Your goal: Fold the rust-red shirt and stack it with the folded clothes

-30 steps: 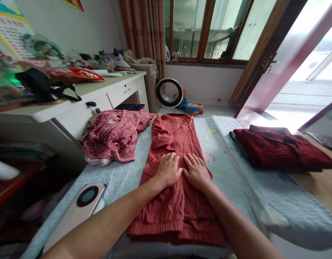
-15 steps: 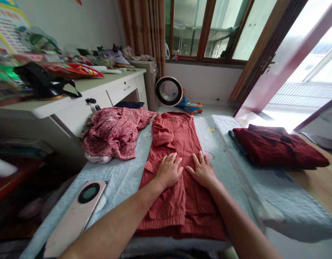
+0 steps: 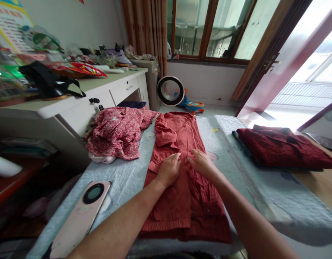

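Note:
A rust-red shirt (image 3: 182, 136) lies folded lengthwise down the middle of a pale blue quilted cover (image 3: 236, 169). My left hand (image 3: 169, 169) rests flat on the shirt's middle, fingers pointing away from me. Beside it my right hand (image 3: 203, 163) is raised on its edge, fingertips touching the cloth near the buttoned placket. Neither hand grips the fabric. The shirt's hem lies bunched near me.
A crumpled red floral garment (image 3: 117, 133) lies at the left of the cover. A folded dark red garment (image 3: 281, 147) sits at the right. A pink phone (image 3: 83, 212) lies near my left arm. A cluttered white desk (image 3: 74, 100) stands left; a round fan (image 3: 170, 90) stands on the floor.
My right hand has lifted from flat onto its edge and moved slightly away from me. My left hand stayed on the shirt, shifting a little forward.

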Available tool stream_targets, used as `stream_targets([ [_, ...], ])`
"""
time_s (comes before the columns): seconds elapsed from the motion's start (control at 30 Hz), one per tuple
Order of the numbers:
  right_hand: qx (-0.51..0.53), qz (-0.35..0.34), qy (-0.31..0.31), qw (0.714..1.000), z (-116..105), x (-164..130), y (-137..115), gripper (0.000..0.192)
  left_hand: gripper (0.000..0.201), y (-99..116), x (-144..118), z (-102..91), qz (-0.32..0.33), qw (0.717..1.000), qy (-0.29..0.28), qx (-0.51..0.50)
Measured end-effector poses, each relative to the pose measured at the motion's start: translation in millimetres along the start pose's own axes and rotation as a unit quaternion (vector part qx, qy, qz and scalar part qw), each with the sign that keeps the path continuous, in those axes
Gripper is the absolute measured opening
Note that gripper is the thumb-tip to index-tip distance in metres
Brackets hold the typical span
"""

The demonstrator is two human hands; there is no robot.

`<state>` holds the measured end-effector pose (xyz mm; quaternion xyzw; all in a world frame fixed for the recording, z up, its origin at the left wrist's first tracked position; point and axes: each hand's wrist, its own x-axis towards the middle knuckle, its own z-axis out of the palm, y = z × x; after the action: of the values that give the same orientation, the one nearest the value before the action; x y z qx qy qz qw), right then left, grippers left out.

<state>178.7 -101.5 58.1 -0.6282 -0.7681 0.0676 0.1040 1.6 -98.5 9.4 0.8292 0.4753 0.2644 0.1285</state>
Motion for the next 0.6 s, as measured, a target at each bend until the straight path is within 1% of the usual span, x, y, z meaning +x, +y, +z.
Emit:
stream_targets([
  [0.07, 0.019, -0.001, -0.002, 1.000, 9.2, 5.2, -7.4, 0.032, 0.041, -1.2, -0.3, 1.0, -0.008, 1.000, -0.002, 0.027],
  [0.13, 0.011, 0.015, 0.022, 1.000, 20.6, 7.7, -9.5, 0.026, 0.042, -0.3, -1.5, 1.7, -0.014, 0.997, -0.011, 0.073],
  [0.2, 0.003, 0.027, 0.037, 0.999, 30.2, 8.1, -7.2, 0.021, 0.042, 1.7, -2.7, 1.7, -0.027, 0.993, -0.020, 0.112],
  [0.3, 0.007, 0.018, 0.032, 0.999, 36.3, 6.6, -1.8, 0.015, 0.044, 4.9, -2.9, 0.4, -0.046, 0.988, -0.036, 0.142],
  [0.37, 0.011, 0.008, 0.034, 0.999, 35.4, 4.5, -0.9, 0.014, 0.045, 5.6, -2.0, -1.0, -0.052, 0.987, -0.044, 0.146],
  [0.43, 0.013, -0.005, 0.038, 0.999, 32.7, 2.0, -2.9, 0.017, 0.045, 4.2, -0.6, -2.2, -0.050, 0.988, -0.050, 0.140],
  [0.53, 0.007, -0.024, 0.039, 0.999, 30.0, -1.0, -8.4, 0.027, 0.043, -2.1, 2.1, -3.4, -0.038, 0.992, -0.055, 0.107],
  [0.6, 0.003, -0.037, 0.039, 0.999, 30.2, -1.7, -11.3, 0.029, 0.042, -7.2, 3.7, -4.2, -0.029, 0.995, -0.054, 0.076],
])
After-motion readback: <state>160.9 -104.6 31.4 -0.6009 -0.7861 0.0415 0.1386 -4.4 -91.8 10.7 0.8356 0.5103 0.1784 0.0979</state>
